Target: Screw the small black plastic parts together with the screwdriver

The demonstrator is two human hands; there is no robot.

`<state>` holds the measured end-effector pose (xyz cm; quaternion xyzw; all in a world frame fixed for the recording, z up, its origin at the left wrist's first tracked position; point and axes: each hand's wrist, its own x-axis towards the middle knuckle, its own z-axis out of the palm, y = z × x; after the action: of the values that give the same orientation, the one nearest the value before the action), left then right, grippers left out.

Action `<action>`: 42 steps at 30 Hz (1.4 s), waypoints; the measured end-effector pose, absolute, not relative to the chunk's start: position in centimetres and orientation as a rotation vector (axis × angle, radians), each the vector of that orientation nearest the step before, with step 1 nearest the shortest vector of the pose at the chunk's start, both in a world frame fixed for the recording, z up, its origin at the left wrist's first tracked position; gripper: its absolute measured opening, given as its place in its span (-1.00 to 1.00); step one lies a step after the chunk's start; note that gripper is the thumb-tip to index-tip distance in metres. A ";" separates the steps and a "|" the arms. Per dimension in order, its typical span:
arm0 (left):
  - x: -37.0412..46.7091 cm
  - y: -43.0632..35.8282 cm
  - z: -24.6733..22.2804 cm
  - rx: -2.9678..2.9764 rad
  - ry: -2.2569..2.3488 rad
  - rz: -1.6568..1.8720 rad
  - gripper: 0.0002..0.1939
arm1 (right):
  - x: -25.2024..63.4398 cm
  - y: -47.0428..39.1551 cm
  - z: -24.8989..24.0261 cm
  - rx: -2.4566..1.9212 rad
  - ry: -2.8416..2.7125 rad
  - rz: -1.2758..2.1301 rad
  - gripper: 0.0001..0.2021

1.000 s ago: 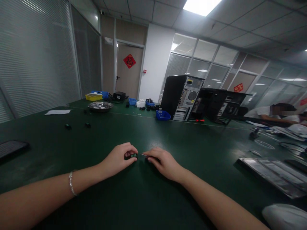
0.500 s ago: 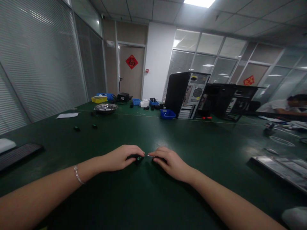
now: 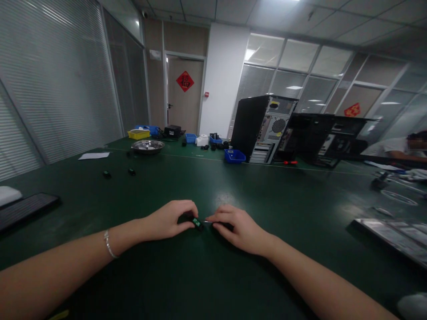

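Between the thumb and fingers of my left hand is a small black part with a green circuit board, its green face partly showing. My right hand pinches a thin metal-tipped tool. The tip points left at the black part, close to its edge; whether it touches is too small to tell. The rest of the tool is hidden under my right fingers. Both hands are low over the dark green table. Two similar small black parts, one on the left and one beside it, lie farther back.
A keyboard lies at the left. Behind are a metal bowl, a blue bin and a computer tower. A red-handled tool lies near the tower. Metal panels are at the right; another person sits beyond.
The black part has turned in my left fingers, so more of its green board shows. My right hand stays in nearly the same place with the tool. The camera view has shifted slightly.
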<state>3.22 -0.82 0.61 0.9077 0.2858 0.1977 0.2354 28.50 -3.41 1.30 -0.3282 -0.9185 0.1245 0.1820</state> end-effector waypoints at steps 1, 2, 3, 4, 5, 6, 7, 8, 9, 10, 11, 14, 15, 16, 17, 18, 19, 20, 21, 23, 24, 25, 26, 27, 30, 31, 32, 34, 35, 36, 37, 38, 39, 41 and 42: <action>3.3 -0.8 0.5 2.484 0.789 0.552 -0.83 | 28.5 -3.5 1.3 -0.924 -2.601 0.338 -0.72; 3.3 -0.8 0.5 2.480 0.793 0.564 -0.82 | 28.5 -3.6 1.4 -0.926 -2.606 0.327 -0.72; 3.4 -0.8 0.4 2.477 0.797 0.574 -0.82 | 28.5 -3.6 1.5 -0.934 -2.607 0.317 -0.71; 3.4 -0.8 0.3 2.476 0.799 0.582 -0.83 | 28.5 -3.6 1.6 -0.947 -2.605 0.310 -0.71; 3.4 -0.8 0.2 2.477 0.799 0.589 -0.84 | 28.5 -3.7 1.7 -0.961 -2.601 0.305 -0.71; 3.4 -0.7 0.2 2.480 0.798 0.594 -0.85 | 28.5 -3.7 1.8 -0.975 -2.595 0.302 -0.71; 3.4 -0.7 0.1 2.482 0.797 0.594 -0.85 | 28.5 -3.7 1.9 -0.984 -2.589 0.299 -0.71; 3.4 -0.7 0.1 2.481 0.795 0.590 -0.85 | 28.5 -3.7 2.0 -0.989 -2.586 0.296 -0.71; 3.4 -0.7 0.1 2.481 0.795 0.584 -0.85 | 28.5 -3.7 2.0 -0.993 -2.588 0.291 -0.71; 3.4 -0.7 0.1 2.480 0.792 0.578 -0.85 | 28.5 -3.7 2.0 -0.997 -2.595 0.285 -0.71; 3.4 -0.8 0.2 2.481 0.788 0.577 -0.85 | 28.5 -3.7 2.0 -1.003 -2.604 0.277 -0.71; 3.4 -0.8 0.3 2.491 0.779 0.586 -0.85 | 28.4 -3.8 1.8 -1.024 -2.629 0.249 -0.71; 3.5 -0.9 0.3 2.491 0.782 0.585 -0.85 | 28.4 -3.8 1.7 -1.027 -2.632 0.243 -0.70; 3.5 -0.9 0.3 2.490 0.789 0.584 -0.84 | 28.3 -3.8 1.6 -1.029 -2.631 0.238 -0.70; 3.6 -0.9 0.2 2.489 0.799 0.584 -0.82 | 28.3 -3.8 1.6 -1.029 -2.628 0.237 -0.69; 3.6 -0.9 0.2 2.487 0.810 0.582 -0.79 | 28.2 -3.8 1.5 -1.029 -2.623 0.241 -0.69; 3.7 -0.9 0.1 2.486 0.819 0.587 -0.76 | 28.2 -3.8 1.5 -1.030 -2.616 0.253 -0.69; 3.8 -1.0 0.0 2.482 0.829 0.598 -0.74 | 28.1 -3.8 1.4 -1.032 -2.605 0.271 -0.69; 3.9 -1.0 -0.2 2.468 0.840 0.614 -0.74 | 28.1 -3.8 1.4 -1.035 -2.590 0.293 -0.69; 4.1 -1.1 -0.4 2.410 0.877 0.656 -0.76 | 28.1 -3.7 1.3 -1.042 -2.553 0.345 -0.69; 4.1 -1.1 -0.5 2.375 0.898 0.685 -0.77 | 28.1 -3.6 1.2 -1.043 -2.537 0.368 -0.69; 4.2 -1.1 -0.6 2.344 0.917 0.713 -0.78 | 28.1 -3.5 1.1 -1.042 -2.523 0.387 -0.69; 4.2 -1.2 -0.7 2.320 0.935 0.739 -0.78 | 28.1 -3.5 1.0 -1.042 -2.513 0.402 -0.69; 4.2 -1.2 -0.8 2.305 0.949 0.768 -0.78 | 28.0 -3.4 0.9 -1.042 -2.506 0.413 -0.70; 4.2 -1.1 -0.9 2.278 0.981 0.838 -0.79 | 27.9 -3.4 0.8 -1.043 -2.492 0.436 -0.70; 4.1 -1.1 -0.9 2.269 0.992 0.851 -0.80 | 27.8 -3.4 0.8 -1.045 -2.489 0.441 -0.70; 4.1 -1.1 -0.9 2.261 0.999 0.860 -0.81 | 27.7 -3.4 0.8 -1.049 -2.486 0.443 -0.70; 4.1 -1.1 -0.9 2.250 1.002 0.874 -0.82 | 27.5 -3.6 0.9 -1.062 -2.476 0.446 -0.69; 4.2 -1.1 -0.9 2.248 0.997 0.886 -0.83 | 27.5 -3.6 1.0 -1.069 -2.470 0.448 -0.69; 4.2 -1.1 -0.9 2.246 0.989 0.900 -0.83 | 27.4 -3.7 1.0 -1.073 -2.464 0.451 -0.69; 4.2 -1.1 -0.9 2.245 0.979 0.914 -0.83 | 27.4 -3.7 1.1 -1.074 -2.459 0.457 -0.68; 4.2 -1.1 -0.9 2.243 0.971 0.927 -0.83 | 27.4 -3.8 1.1 -1.072 -2.451 0.462 -0.68; 4.2 -1.1 -1.0 2.242 0.965 0.938 -0.82 | 27.4 -3.8 1.2 -1.070 -2.443 0.467 -0.67; 4.2 -1.1 -1.0 2.235 0.963 0.947 -0.82 | 27.4 -3.9 1.2 -1.066 -2.424 0.478 -0.67; 4.2 -1.1 -1.0 2.227 0.965 0.950 -0.82 | 27.4 -3.8 1.1 -1.065 -2.413 0.485 -0.67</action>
<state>4.19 -1.12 -0.98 0.8240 0.3572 0.3516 0.2642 27.36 -3.84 1.10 -0.3868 -0.8761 0.1761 0.2278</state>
